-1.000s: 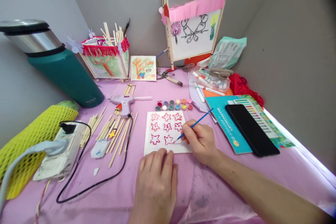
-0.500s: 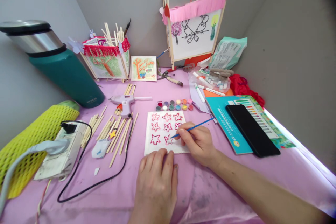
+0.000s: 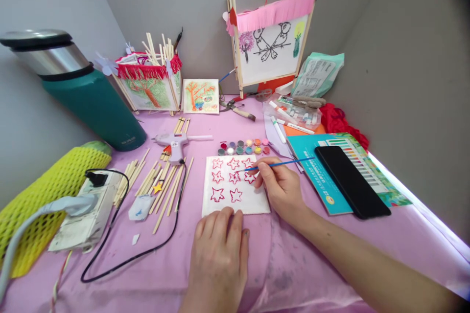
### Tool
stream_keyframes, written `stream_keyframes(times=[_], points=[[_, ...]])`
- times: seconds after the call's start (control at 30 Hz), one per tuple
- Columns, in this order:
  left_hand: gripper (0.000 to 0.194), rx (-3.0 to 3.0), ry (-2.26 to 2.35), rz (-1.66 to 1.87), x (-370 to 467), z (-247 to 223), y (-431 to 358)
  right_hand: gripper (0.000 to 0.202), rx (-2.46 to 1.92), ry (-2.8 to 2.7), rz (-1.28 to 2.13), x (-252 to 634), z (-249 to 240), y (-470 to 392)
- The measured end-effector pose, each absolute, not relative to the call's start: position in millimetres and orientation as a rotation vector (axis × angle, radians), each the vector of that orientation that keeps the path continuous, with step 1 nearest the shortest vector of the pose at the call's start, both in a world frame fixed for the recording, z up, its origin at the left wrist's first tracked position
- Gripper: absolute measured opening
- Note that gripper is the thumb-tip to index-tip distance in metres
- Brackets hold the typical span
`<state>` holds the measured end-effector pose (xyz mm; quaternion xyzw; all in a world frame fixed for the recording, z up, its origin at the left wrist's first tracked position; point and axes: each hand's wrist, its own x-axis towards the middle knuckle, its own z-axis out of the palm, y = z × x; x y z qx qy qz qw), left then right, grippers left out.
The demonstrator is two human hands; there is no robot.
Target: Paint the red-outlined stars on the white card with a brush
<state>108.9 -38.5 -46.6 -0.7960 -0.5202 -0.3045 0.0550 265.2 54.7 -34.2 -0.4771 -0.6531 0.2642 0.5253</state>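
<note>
A blue paintbrush (image 3: 288,162) is pinched in my right hand (image 3: 282,190), its tip over the middle row of a small white canvas (image 3: 255,201). Several red star outlines in rows are painted on this canvas, and my right fingers partly cover its right side. My left hand (image 3: 219,254) lies flat, palm down, with its fingertips at the canvas's near edge. Just beyond the canvas stand two rows of small paint pots (image 3: 240,150) in various colours.
On the left are a glue gun (image 3: 176,144), wooden sticks (image 3: 171,190), a power strip (image 3: 86,220) and a teal bottle (image 3: 99,107). A black phone (image 3: 352,181) rests on a blue booklet (image 3: 312,166) at right. Decorated stick frames (image 3: 275,76) stand behind.
My right hand has moved the paintbrush up and away from the bottom-row star, uncovering the canvas's lower right. My left hand stays in place.
</note>
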Motion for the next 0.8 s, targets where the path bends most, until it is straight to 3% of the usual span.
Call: stream_keyframes(times=[0.3,0.8], points=[[0.027,-2.399,-1.567,-0.971,108,-48,-38,0.023,-1.145,-1.663,0.568,260,-17,91],[0.028,-2.400,-1.548,-0.966,106,-50,-38,0.026,-1.223,-1.885,0.254,236,-28,130]])
